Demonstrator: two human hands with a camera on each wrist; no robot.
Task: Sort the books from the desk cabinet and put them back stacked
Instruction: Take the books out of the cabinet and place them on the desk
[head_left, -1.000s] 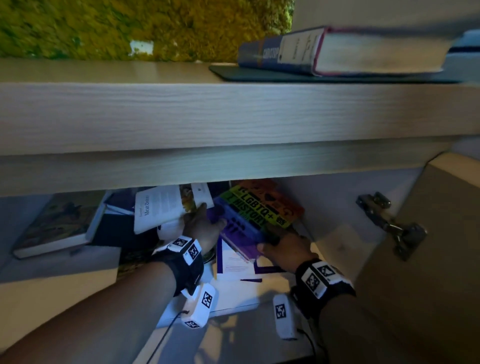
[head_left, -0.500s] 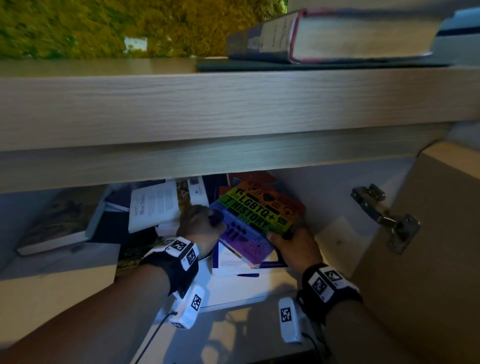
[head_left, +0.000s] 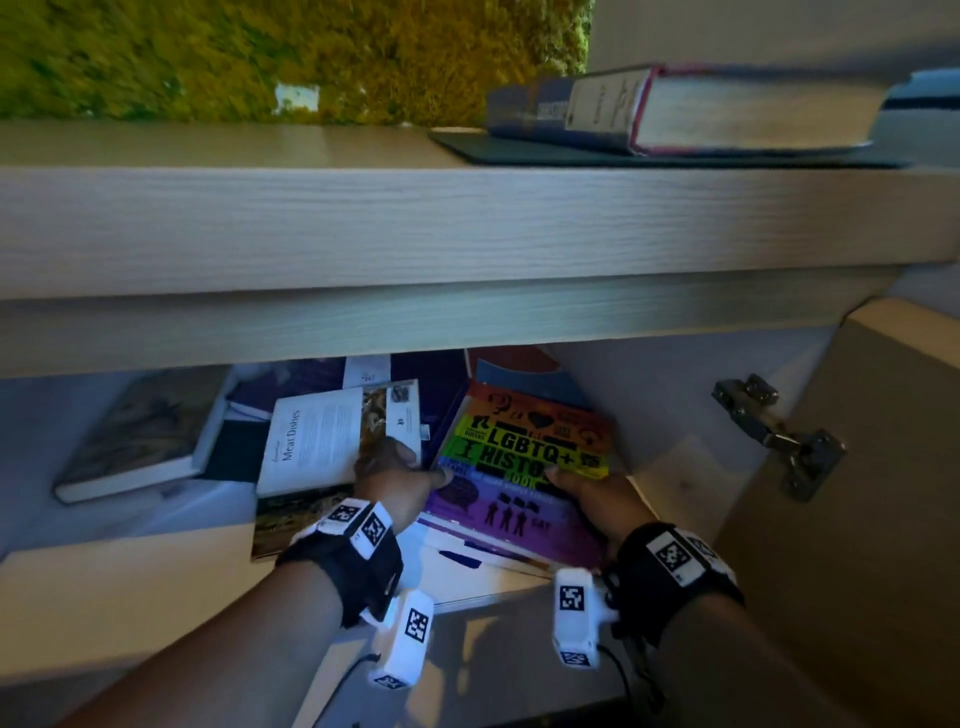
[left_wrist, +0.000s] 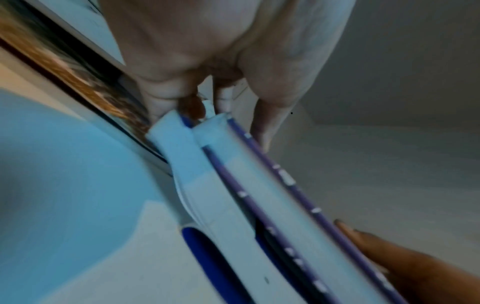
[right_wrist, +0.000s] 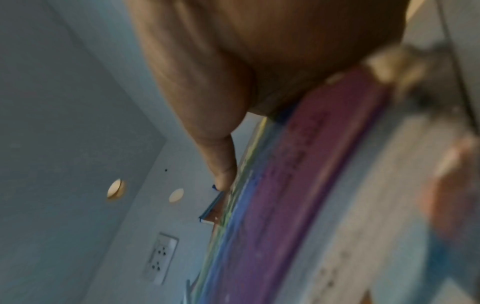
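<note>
Early stage, by my read: nothing sorted yet, books mostly still inside the cabinet in a loose heap.

Both hands are in the cabinet opening, apart, w/ the rainbow book between them. Left hand grips its left edge, thumb on the cover; right hand grips the right edge, thumb on top, fingers under. Left wrist view shows the fingers curled on the corner of the book's page block, w/ more white & blue books directly below.

The rainbow book sits atop the pile, tilted. Beyond it a red book and a blue one peek out. Just left of the left hand: an open cookbook. Further left, well apart, a closed book lies flat.

Above the hands, on the desk: one thick book on a dark mat, maybe already taken out, can't tell.

Left to do: pull the rest out, sort, restack inside. Most of the job.
</note>
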